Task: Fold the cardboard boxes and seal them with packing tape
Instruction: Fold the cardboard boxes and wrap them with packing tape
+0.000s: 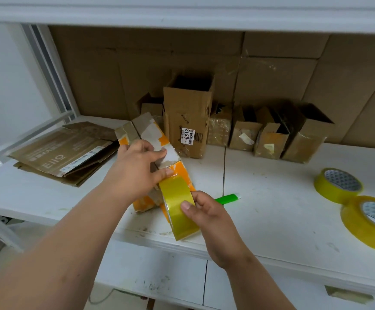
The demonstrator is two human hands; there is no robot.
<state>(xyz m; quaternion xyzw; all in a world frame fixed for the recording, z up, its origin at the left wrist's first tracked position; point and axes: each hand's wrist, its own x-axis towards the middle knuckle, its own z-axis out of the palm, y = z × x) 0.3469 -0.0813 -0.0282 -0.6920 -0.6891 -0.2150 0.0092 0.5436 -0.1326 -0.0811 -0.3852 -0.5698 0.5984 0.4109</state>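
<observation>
The right hand (pixel 206 218) is gripping a yellow tape roll (pixel 178 209), thumb curled over its band, while the left hand (pixel 137 171) is pinching the small orange-patched box (pixel 155 139) at the table's (pixel 282 220) near edge, holding its seam where the tape meets it. Sealing is seemingly just starting; behind, open boxes (pixel 269 135) are standing, and flat cardboard (pixel 63 151) is waiting far left. Spare rolls (pixel 338 184) are lying well right, leaving room between.

White worktop (pixel 282 220), scuffed; shelf (pixel 182 16) overhead. Cardboard-lined back wall (pixel 114 74). White wall (pixel 3 86) left, poss. window frame (pixel 47 70).
</observation>
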